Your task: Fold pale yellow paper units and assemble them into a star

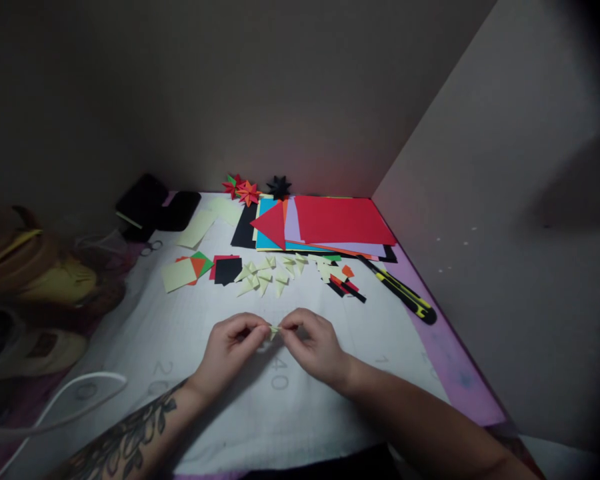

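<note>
A small folded pale-yellow paper (274, 331) is held above the white cover (230, 427), pinched at one end between the thumb and fingers of the left hand (231, 343) and at the other by those of the right hand (316, 345). Both grips are narrow, and the paper is largely hidden by the fingertips; its exact folds cannot be told. Beyond the hands, a loose group of pale folded pieces (281, 285) is seen, flanked on the left by a black square (228, 271) and on the right by paper scraps (347, 287). Near those scraps, a yellow-and-black cutter (403, 293) is laid slantwise. Farther back, a red triangle (273, 225) is overlapped with stacked coloured sheets, behind which a black paper star (279, 187) is placed.
</note>
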`<state>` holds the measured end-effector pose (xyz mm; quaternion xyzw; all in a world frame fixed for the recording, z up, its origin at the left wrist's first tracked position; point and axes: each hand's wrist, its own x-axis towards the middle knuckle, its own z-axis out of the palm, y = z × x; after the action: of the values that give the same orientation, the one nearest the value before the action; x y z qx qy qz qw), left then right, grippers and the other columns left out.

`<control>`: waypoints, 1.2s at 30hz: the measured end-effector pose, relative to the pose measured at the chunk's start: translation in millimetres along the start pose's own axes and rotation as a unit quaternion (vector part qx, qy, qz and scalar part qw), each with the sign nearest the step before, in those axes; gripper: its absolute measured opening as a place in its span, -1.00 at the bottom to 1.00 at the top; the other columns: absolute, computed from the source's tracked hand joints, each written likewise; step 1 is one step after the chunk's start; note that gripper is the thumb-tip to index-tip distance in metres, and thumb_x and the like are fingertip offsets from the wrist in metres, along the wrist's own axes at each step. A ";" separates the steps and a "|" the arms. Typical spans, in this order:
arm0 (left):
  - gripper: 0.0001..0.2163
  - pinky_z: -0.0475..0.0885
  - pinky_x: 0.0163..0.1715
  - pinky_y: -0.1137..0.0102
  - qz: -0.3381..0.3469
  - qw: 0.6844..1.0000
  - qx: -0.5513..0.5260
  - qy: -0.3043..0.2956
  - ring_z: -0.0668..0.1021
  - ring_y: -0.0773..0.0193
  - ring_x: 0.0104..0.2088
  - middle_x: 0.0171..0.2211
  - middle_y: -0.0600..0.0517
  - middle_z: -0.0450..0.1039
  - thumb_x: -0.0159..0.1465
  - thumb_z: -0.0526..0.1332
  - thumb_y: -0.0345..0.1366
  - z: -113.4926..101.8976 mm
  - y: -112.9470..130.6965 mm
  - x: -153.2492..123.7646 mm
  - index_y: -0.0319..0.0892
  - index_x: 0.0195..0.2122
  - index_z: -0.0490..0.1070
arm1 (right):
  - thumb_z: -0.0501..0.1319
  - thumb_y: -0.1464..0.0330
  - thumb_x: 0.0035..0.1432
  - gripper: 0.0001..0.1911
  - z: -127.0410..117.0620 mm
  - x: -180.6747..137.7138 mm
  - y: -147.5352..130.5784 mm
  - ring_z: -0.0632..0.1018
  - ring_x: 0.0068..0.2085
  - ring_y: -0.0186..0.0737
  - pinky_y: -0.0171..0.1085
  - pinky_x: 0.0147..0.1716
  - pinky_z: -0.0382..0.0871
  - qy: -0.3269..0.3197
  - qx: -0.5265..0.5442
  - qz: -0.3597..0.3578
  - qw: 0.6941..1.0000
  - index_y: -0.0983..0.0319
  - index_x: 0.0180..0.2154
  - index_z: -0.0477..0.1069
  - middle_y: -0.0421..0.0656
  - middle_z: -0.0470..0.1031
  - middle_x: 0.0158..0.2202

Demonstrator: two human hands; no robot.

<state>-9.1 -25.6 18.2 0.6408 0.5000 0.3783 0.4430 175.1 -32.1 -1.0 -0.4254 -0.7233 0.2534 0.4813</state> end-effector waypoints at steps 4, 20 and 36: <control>-0.81 0.37 -0.48 0.48 -0.023 1.000 -0.015 -0.004 0.47 0.34 -0.50 -0.53 0.06 0.47 0.21 0.20 -0.22 1.3 1.4 -0.3 -0.21 -0.46 0.47 | 0.15 0.49 0.12 -0.90 1.3 0.0 -1.5 0.51 -0.43 -0.29 -0.32 -0.41 0.41 -0.003 0.002 -0.014 1.000 0.18 -0.36 0.37 -0.20 0.48 -0.47; -0.83 0.40 -0.42 0.48 0.007 1.000 0.003 0.002 0.50 0.33 -0.43 -0.46 0.05 0.48 0.27 0.17 -0.25 5.1 -3.9 -3.2 -0.20 -0.40 0.45 | 0.16 0.43 0.19 -0.91 2.7 1.4 -4.5 0.48 -0.40 -0.27 -0.30 -0.36 0.37 -0.030 -0.016 0.000 0.999 0.19 -0.37 0.40 -0.19 0.46 -0.48; -0.89 0.44 -0.39 0.48 0.087 0.992 0.088 -0.022 0.56 0.33 -0.44 -0.43 0.05 0.58 0.24 0.20 -0.31 2.9 -5.0 -3.3 -0.16 -0.36 0.52 | 0.11 0.45 0.19 -0.85 -0.6 4.5 -5.8 0.48 -0.41 -0.28 -0.29 -0.35 0.38 -0.046 0.008 0.001 0.999 0.18 -0.42 0.38 -0.21 0.45 -0.49</control>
<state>-8.6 -28.9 12.4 0.7265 0.4637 0.3560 0.3612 172.6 -31.2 5.9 -0.4096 -0.7424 0.2792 0.4507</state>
